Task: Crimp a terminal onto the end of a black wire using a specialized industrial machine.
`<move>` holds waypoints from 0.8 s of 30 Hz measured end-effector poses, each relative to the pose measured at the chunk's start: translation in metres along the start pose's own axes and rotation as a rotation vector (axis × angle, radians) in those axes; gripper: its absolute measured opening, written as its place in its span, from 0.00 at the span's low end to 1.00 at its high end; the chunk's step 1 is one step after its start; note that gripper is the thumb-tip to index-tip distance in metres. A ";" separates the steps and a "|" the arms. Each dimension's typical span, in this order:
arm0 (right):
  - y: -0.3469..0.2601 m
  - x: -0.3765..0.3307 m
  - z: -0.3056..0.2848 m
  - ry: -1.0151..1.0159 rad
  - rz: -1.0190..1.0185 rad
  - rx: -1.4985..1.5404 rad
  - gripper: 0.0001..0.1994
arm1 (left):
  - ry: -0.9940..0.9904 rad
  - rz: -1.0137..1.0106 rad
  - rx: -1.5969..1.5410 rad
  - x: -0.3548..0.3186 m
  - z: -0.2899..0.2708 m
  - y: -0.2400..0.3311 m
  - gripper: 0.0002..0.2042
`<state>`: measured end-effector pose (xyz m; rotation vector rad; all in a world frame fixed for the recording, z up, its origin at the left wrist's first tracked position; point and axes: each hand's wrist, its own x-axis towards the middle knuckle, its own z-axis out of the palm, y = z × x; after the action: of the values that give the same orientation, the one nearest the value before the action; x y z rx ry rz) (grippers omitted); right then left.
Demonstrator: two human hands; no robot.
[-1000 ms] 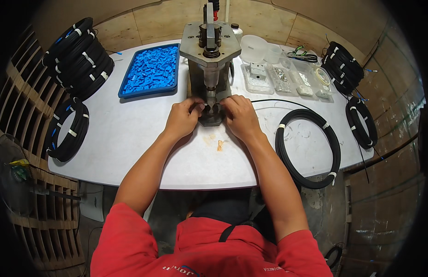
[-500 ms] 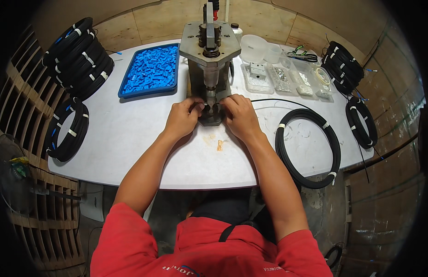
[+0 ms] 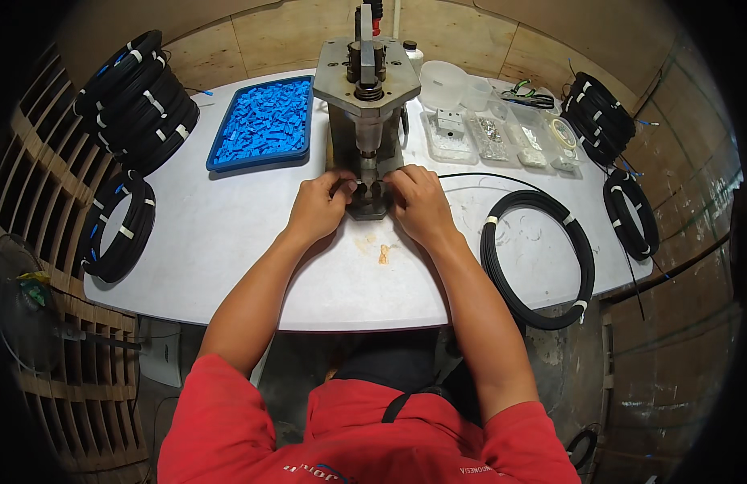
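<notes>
Both hands, left hand [image 3: 318, 208] and right hand [image 3: 418, 203], press against the grey metal press [image 3: 365, 105] base; the fingers are curled, their hold hidden.

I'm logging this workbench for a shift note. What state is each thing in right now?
Left hand: at the press base, fingers curled on a small part.
Right hand: at the press base, fingers curled.
Press: upright.
Blue tray: full of blue pieces.
Big black cable coil: flat on the table, tied.
Clear boxes: open.
</notes>
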<state>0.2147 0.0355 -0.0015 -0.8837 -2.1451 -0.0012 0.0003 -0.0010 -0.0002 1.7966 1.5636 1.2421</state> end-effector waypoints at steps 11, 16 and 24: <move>0.001 0.000 0.000 0.007 -0.006 -0.007 0.17 | -0.001 0.010 0.000 0.000 0.000 0.000 0.11; 0.000 0.000 0.000 0.014 -0.012 -0.002 0.16 | -0.002 -0.007 0.009 0.000 0.000 0.000 0.11; 0.000 0.000 0.000 0.010 -0.003 -0.005 0.14 | 0.000 0.001 0.000 0.000 0.000 0.002 0.11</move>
<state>0.2147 0.0351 -0.0011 -0.8811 -2.1377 -0.0124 0.0011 -0.0013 0.0012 1.7972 1.5631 1.2422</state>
